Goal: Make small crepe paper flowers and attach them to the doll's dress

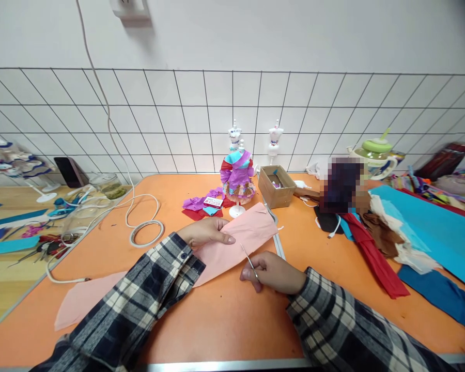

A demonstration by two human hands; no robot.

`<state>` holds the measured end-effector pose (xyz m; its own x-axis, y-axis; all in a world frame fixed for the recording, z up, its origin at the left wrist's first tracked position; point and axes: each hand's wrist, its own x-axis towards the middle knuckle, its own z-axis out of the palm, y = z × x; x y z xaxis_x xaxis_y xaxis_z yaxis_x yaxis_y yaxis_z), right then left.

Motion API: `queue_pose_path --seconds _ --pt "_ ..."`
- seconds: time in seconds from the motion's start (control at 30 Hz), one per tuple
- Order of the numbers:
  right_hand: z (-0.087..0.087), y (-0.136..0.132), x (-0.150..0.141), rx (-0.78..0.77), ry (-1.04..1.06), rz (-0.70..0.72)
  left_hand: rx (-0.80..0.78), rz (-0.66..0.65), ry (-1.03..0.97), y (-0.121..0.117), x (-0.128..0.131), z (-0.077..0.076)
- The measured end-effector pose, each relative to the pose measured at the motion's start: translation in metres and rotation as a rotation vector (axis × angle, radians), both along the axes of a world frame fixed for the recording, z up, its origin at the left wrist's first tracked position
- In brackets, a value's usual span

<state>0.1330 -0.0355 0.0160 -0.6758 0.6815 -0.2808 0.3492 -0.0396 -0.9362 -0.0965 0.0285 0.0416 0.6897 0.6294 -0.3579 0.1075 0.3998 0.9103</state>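
My left hand [211, 232] is closed on a strip of pink paper [251, 227], thumb on top. The strip looks thin and slightly creased, and is held above the orange table at a slant. My right hand [269, 272] grips a small pair of scissors [249, 261] by its handles, which the fingers mostly hide. The scissors' thin metal tip points up and left, at the near edge of the strip. Whether the blades touch it I cannot tell. Another pink piece [85, 299] lies on the table, partly under my left sleeve.
Behind the paper stand a small dress form in a purple dress [238, 175] and a cardboard box [277, 188]. A roll of tape [146, 234] and a white cable [112, 129] are at left. Coloured strips, including a red one [372, 258], lie at right, near a lidded jug [374, 155].
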Motion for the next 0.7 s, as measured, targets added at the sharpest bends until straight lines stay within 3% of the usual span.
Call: queue_pose_path --seconds 0.7 --pt "-0.0091 0.0025 0.0024 -0.015 -0.007 0.012 0.089 -0.036 0.072 -0.0003 0.0009 0.0055"
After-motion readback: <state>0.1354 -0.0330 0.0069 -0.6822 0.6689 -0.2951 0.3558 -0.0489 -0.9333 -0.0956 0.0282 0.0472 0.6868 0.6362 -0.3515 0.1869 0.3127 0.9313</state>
